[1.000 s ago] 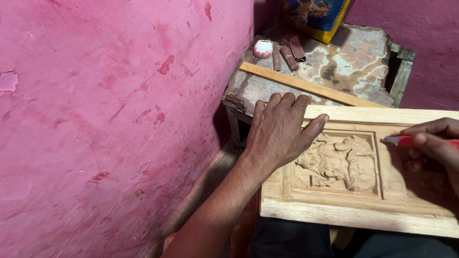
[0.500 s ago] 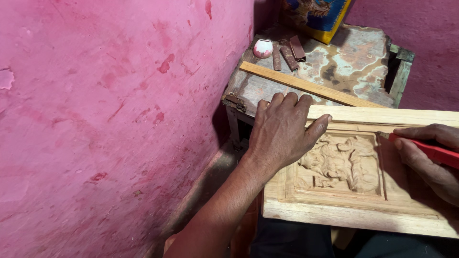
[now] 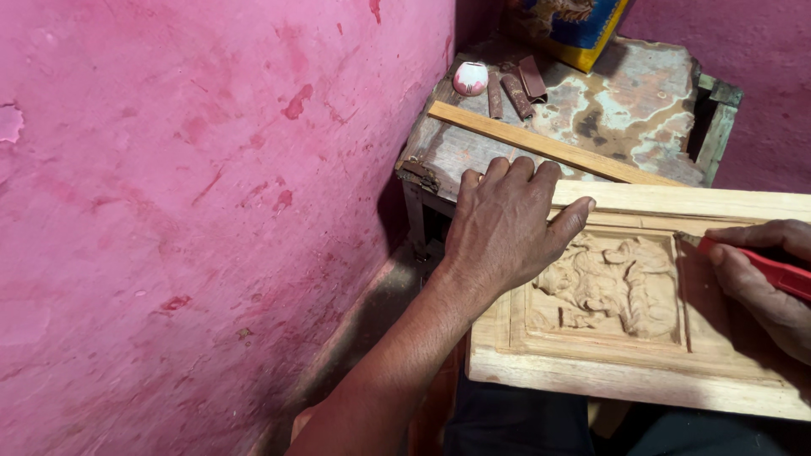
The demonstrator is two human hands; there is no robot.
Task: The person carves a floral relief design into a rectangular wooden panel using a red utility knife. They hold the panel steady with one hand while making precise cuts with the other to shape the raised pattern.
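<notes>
1. We see a carved panel [image 3: 642, 338] of pale, raw wood, matt and unvarnished, its relief rough and its frame smoother.
2. Our right hand [image 3: 764, 283] holds a red tool [image 3: 781, 274] with a glossy, plastic-looking handle.
3. The tabletop [image 3: 625, 110] looks like worn wood, its paint flaked and patchy.
4. A bare wooden strip [image 3: 549, 145] lies on it, smooth and matt.
5. The brown curled pieces [image 3: 515, 84] look like sandpaper, dull and gritty.
6. The pink wall [image 3: 194, 194] is rough, chipped plaster.

Scuffed pink wall [image 3: 186, 194] beside a worn, paint-stained wooden table [image 3: 625, 110]
</notes>
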